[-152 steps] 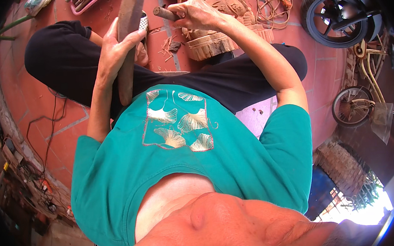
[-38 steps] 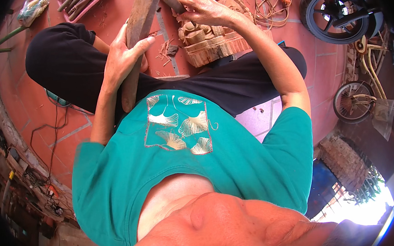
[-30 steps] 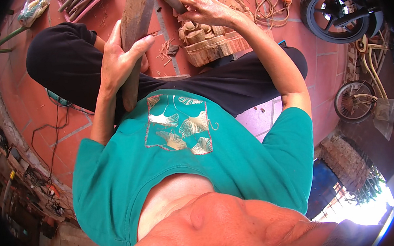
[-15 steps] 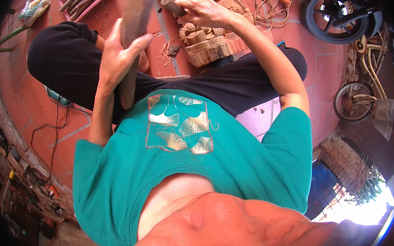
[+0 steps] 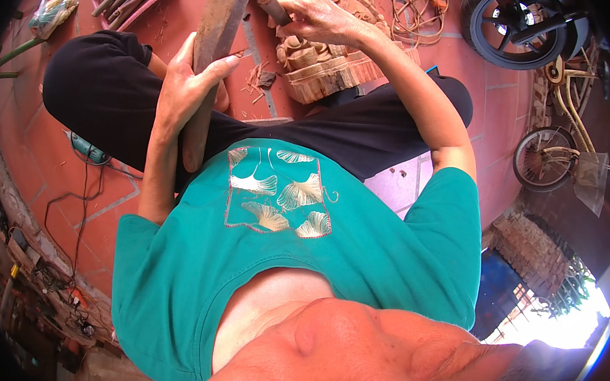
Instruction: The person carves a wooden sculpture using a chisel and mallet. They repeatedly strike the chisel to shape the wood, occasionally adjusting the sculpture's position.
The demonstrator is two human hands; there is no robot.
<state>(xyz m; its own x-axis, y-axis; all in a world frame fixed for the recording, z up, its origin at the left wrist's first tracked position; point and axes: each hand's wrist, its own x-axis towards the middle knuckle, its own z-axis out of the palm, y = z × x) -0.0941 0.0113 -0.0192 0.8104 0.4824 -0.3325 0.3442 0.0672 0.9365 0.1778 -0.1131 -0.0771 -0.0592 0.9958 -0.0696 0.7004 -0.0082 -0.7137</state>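
My left hand is wrapped round a long wooden mallet, thumb along its side. Its narrow end points back toward my lap, and the broad end runs out past the top edge. Held in my right hand is a chisel, of which only the dark round handle shows; its blade is hidden. The mallet and the chisel handle are apart. Just beyond my crossed legs stands a carved wooden sculpture with a rough, bark-edged base, beneath and beside my right hand.
Wood chips lie on the red tiles. A pink crate holds several rod-shaped tools at the far left. A coiled cord, a motorbike wheel and a small bicycle are on the right. A teal power tool lies left.
The mallet's far part, blurred before, has swung right, closer to the chisel handle. The chisel and my right hand have shifted slightly right.
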